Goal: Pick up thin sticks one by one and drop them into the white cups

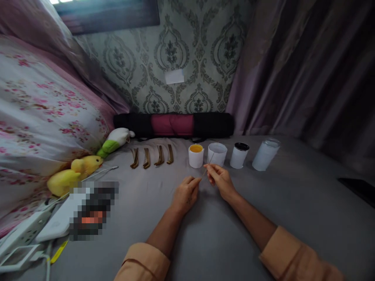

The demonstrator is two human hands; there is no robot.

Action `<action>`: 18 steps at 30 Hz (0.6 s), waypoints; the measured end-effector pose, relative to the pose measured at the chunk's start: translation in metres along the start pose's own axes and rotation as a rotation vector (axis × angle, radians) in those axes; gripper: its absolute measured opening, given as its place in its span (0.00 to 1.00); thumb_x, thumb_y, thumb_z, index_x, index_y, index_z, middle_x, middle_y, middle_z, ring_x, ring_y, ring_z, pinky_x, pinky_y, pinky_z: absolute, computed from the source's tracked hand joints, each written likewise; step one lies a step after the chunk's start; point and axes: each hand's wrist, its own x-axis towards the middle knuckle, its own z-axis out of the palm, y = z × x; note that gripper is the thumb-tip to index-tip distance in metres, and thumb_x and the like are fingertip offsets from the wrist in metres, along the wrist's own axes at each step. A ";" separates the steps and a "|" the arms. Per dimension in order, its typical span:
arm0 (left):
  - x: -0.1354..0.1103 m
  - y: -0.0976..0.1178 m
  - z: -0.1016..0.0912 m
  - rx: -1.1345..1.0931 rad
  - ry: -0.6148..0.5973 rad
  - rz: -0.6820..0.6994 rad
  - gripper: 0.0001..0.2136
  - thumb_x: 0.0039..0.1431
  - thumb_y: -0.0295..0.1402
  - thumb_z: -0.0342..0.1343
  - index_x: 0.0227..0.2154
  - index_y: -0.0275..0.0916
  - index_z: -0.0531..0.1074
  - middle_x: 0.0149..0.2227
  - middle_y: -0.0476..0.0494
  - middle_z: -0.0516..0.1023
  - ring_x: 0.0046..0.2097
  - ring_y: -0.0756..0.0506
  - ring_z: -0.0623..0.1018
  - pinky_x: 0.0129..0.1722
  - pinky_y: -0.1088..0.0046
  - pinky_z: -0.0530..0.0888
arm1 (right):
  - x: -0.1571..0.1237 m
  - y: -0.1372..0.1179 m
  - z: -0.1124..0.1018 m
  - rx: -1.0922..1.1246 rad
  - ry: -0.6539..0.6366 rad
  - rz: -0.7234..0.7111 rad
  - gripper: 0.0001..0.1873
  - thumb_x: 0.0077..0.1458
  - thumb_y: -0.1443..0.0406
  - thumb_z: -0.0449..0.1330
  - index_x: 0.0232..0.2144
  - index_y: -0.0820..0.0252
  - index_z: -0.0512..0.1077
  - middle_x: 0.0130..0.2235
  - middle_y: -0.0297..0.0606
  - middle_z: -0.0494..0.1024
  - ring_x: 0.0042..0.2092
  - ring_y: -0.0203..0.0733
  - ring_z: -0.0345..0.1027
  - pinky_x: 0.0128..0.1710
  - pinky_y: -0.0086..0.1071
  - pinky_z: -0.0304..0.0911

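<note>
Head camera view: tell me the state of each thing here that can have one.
Left hand, closed, pinching the thin pale strand at its lower end.
Right hand, pinching the strand higher up.
Thin pale strand, held slanted between both hands.
White cup with yellow contents, upright, open.
Plain white cup, upright, open.
White cup with black top, upright.
White cup with clear lid, lidded, leaning.
Four brown curved pieces, lying in a row, apart.

Dim soft indoor light, window (107, 13) glow top left, wide-angle bending at edges, pixelated patch (93, 208) lower left
</note>
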 end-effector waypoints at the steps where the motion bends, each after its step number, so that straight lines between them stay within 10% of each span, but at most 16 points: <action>1: 0.000 0.000 0.000 -0.003 -0.005 -0.002 0.14 0.59 0.31 0.41 0.43 0.41 0.69 0.34 0.44 0.70 0.37 0.50 0.70 0.37 0.76 0.66 | 0.001 0.001 0.000 -0.005 0.006 0.002 0.18 0.46 0.54 0.57 0.33 0.63 0.70 0.20 0.29 0.62 0.18 0.27 0.53 0.15 0.24 0.46; 18: 0.002 -0.001 0.005 -0.241 0.077 -0.154 0.11 0.53 0.27 0.46 0.34 0.37 0.74 0.27 0.46 0.71 0.28 0.52 0.68 0.29 0.78 0.64 | -0.001 0.004 -0.001 -0.070 0.018 0.040 0.20 0.44 0.52 0.57 0.32 0.63 0.69 0.22 0.32 0.66 0.19 0.28 0.55 0.15 0.23 0.48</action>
